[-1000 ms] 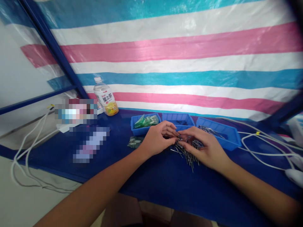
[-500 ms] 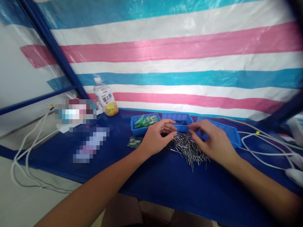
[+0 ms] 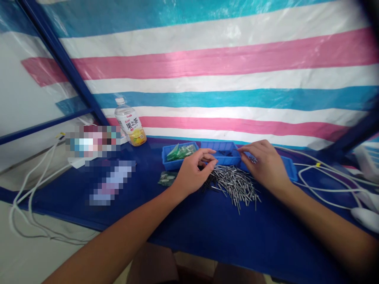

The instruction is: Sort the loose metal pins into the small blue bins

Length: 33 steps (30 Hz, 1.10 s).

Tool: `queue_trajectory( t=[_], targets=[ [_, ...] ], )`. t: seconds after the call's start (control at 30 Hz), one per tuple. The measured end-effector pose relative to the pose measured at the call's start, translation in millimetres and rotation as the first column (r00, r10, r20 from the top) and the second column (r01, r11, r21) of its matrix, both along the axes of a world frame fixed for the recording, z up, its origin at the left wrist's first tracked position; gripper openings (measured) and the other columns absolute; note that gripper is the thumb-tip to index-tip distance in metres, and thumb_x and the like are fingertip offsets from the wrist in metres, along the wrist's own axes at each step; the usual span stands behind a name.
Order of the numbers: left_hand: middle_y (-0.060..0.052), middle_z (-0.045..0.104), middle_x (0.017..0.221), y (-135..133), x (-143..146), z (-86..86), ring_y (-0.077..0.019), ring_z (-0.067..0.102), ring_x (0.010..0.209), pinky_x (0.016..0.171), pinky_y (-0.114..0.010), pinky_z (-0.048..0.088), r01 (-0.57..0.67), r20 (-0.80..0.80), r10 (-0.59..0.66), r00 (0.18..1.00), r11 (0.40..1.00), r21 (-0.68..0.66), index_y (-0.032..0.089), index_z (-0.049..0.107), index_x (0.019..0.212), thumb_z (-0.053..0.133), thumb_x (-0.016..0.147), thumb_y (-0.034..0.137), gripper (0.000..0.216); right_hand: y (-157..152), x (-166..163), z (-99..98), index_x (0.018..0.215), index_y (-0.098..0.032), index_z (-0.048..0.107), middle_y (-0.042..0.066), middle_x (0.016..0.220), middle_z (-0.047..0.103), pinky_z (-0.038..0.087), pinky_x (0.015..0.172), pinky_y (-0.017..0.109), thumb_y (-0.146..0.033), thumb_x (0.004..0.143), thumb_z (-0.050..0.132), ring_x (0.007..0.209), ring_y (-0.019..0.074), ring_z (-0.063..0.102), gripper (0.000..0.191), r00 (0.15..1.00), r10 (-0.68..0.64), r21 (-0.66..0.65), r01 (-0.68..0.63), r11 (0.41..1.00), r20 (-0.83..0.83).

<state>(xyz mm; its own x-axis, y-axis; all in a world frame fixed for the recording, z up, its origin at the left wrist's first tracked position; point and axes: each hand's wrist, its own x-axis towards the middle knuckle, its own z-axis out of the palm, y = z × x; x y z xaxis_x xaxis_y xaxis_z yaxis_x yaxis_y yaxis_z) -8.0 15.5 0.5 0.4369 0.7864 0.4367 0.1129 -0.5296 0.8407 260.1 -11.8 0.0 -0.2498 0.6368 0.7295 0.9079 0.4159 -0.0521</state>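
A heap of thin metal rods lies on the blue tabletop between my hands. At its left edge, my left hand is closed, fingers curled and thumb against them; what it holds, if anything, is too small to make out. My right hand is closed in a pinch over the right blue bin, which it largely covers; whatever is between its fingertips cannot be made out. A few metal pieces show inside that bin. Behind the heap, the middle blue bin holds small dark pieces.
The left blue bin contains green-and-clear packets, and a small clear packet lies before it. A drink bottle stands at the back left. White cables run along the right. A striped plastic sheet hangs behind.
My right hand has shifted up and right, from above the rods to over the right bin, its fingers drawing together. My left hand has hardly moved, its thumb closer to the fingers.
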Motion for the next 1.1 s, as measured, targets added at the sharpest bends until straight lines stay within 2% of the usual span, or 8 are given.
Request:
queue_trajectory(
  t=[0.2, 0.37, 0.5, 0.6, 0.8, 1.1],
  targets=[
    [-0.008, 0.080, 0.106, 0.4, -0.2, 1.4, -0.0221, 0.077, 0.095, 0.087, -0.039, 0.063, -0.011, -0.010, 0.011, 1.000, 1.000, 0.008, 0.022, 0.067, 0.124, 0.066, 0.097, 0.029, 0.027, 1.3, -6.6, -3.8, 0.121, -0.023, 0.078, 0.009, 0.112, 0.080, 0.055, 0.096, 0.055, -0.017, 0.099, 0.061, 0.111, 0.0332, 0.064, 0.028, 0.986, 0.143, -0.043, -0.140, 0.989, 0.080],
    [-0.009, 0.080, 0.105, -0.2, -1.2, 3.1, -0.0220, 0.077, 0.095, 0.087, -0.038, 0.062, -0.031, -0.007, 0.031, 0.999, 1.000, 0.001, 0.022, 0.067, 0.124, 0.067, 0.097, 0.028, 0.028, -17.0, -19.0, -1.5, 0.117, -0.021, 0.077, 0.011, 0.108, 0.077, 0.055, 0.093, 0.050, -0.025, 0.102, 0.062, 0.099, 0.0289, 0.065, 0.022, 0.967, 0.209, -0.139, -0.189, 0.972, 0.147],
    [-0.009, 0.080, 0.105, -0.7, -1.4, 3.6, -0.0217, 0.077, 0.095, 0.087, -0.037, 0.062, -0.027, -0.015, 0.027, 1.000, 1.000, 0.004, 0.020, 0.067, 0.125, 0.066, 0.098, 0.028, 0.028, -26.6, -27.5, -2.4, 0.118, -0.020, 0.075, 0.011, 0.107, 0.076, 0.056, 0.092, 0.049, -0.036, 0.103, 0.065, 0.102, 0.0299, 0.066, 0.024, 0.952, 0.246, -0.230, -0.202, 0.952, 0.182],
    [-0.008, 0.080, 0.105, -1.2, -1.0, 4.4, -0.0212, 0.077, 0.095, 0.087, -0.036, 0.062, -0.022, -0.016, 0.022, 1.000, 1.000, 0.009, 0.019, 0.067, 0.124, 0.066, 0.098, 0.028, 0.028, -27.6, -31.8, -4.3, 0.118, -0.020, 0.075, 0.011, 0.103, 0.077, 0.057, 0.090, 0.048, -0.035, 0.103, 0.065, 0.100, 0.0290, 0.067, 0.024, 0.947, 0.286, -0.313, -0.230, 0.921, 0.146],
    [-0.008, 0.079, 0.103, -2.2, -0.8, 6.0, -0.0208, 0.077, 0.092, 0.085, -0.036, 0.062, -0.022, -0.011, 0.022, 1.000, 1.000, 0.006, 0.019, 0.067, 0.124, 0.066, 0.098, 0.028, 0.028, -27.2, -36.2, -6.8, 0.110, -0.021, 0.076, 0.008, 0.098, 0.077, 0.059, 0.084, 0.044, -0.021, 0.104, 0.058, 0.092, 0.0247, 0.069, 0.020, 0.958, 0.283, -0.362, -0.250, 0.898, 0.041],
    [-0.008, 0.080, 0.104, 0.2, -1.6, 4.6, -0.0210, 0.077, 0.093, 0.086, -0.037, 0.062, -0.015, -0.030, 0.015, 0.999, 1.000, 0.008, 0.020, 0.067, 0.125, 0.066, 0.098, 0.028, 0.028, -27.4, -31.9, -12.4, 0.109, -0.023, 0.077, 0.008, 0.098, 0.079, 0.062, 0.080, 0.041, -0.022, 0.102, 0.061, 0.090, 0.0243, 0.073, 0.017, 0.976, 0.219, -0.379, -0.205, 0.903, -0.005]
  ],
)
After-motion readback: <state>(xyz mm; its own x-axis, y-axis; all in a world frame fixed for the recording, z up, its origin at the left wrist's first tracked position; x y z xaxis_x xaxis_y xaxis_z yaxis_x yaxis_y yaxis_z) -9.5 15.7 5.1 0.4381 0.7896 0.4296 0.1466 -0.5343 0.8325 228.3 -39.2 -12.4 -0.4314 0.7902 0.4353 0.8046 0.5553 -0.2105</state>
